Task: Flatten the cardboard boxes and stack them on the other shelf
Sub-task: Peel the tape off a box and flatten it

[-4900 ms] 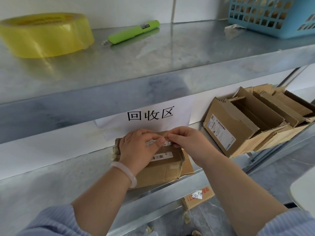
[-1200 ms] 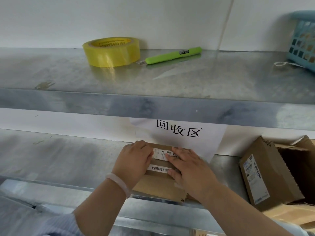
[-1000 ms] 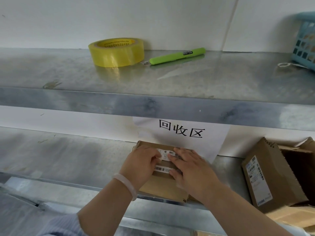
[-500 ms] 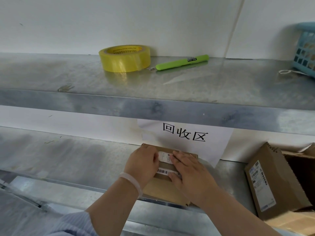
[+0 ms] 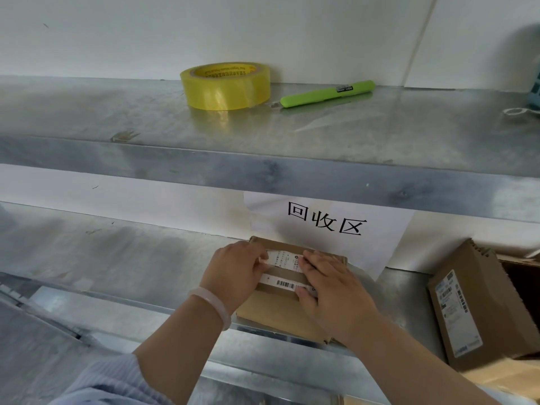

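A flattened brown cardboard box (image 5: 274,314) with two white barcode labels lies on the lower metal shelf (image 5: 131,258), its near end at the shelf's front edge. My left hand (image 5: 233,273) rests on its left half, bent fingertips touching the end of the upper label. My right hand (image 5: 333,290) lies on the right half with fingers straight, pressing down. More flat cardboard shows beneath the box at its right edge.
A paper sign (image 5: 327,223) hangs just behind the box. Open unflattened boxes (image 5: 467,305) stand to the right on the same shelf. The upper shelf (image 5: 350,133) carries a yellow tape roll (image 5: 225,86), a green cutter (image 5: 327,93) and a blue basket (image 5: 536,83) at the far right.
About five seconds ago both hands pinched at the upper label; now they lie on the box. Over the last second the hands stayed put and only my view shifted slightly.
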`<action>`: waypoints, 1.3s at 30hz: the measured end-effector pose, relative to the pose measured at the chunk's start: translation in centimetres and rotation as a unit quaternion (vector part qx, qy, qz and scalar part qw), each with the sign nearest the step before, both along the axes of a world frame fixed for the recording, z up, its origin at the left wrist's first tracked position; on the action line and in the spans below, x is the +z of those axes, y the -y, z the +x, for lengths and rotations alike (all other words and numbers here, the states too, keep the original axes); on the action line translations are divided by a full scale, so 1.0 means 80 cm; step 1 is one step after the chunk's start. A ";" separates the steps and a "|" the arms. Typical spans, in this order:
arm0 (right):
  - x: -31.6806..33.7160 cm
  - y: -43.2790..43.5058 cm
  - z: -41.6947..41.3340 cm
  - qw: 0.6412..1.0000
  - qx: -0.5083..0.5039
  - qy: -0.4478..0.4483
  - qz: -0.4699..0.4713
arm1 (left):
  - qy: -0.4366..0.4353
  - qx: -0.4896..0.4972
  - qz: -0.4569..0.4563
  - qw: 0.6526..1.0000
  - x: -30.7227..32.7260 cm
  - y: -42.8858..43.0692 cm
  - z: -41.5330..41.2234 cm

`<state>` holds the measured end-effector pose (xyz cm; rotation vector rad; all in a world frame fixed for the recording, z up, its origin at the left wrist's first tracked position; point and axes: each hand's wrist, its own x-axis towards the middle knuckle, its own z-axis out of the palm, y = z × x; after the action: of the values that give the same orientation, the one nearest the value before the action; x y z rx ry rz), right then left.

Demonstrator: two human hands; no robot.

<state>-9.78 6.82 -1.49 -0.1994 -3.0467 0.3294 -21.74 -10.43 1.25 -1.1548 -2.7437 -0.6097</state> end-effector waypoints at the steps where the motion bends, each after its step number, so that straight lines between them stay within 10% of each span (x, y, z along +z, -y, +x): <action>1: 0.001 0.000 0.000 1.000 -0.001 0.003 -0.001 | 0.024 0.021 0.010 0.999 -0.001 -0.003 0.001; 11: 0.011 0.026 -0.011 0.998 -0.039 0.021 0.049 | 0.121 0.101 0.014 0.987 0.000 -0.013 -0.009; 22: 0.008 0.028 -0.007 0.996 -0.046 0.014 0.073 | -0.097 0.076 0.035 0.992 0.003 0.030 -0.021; 32: 0.010 0.029 -0.007 0.995 -0.052 0.010 0.089 | 0.167 0.105 0.078 0.977 -0.005 0.026 -0.027; 39: 0.013 0.031 -0.005 0.995 -0.057 0.004 0.081 | 0.065 0.130 0.028 0.989 -0.008 0.014 -0.029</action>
<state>-10.16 4.36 -0.43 -0.3627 -3.0339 0.0722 -24.08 -11.53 0.62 -0.7523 -2.8963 -0.7443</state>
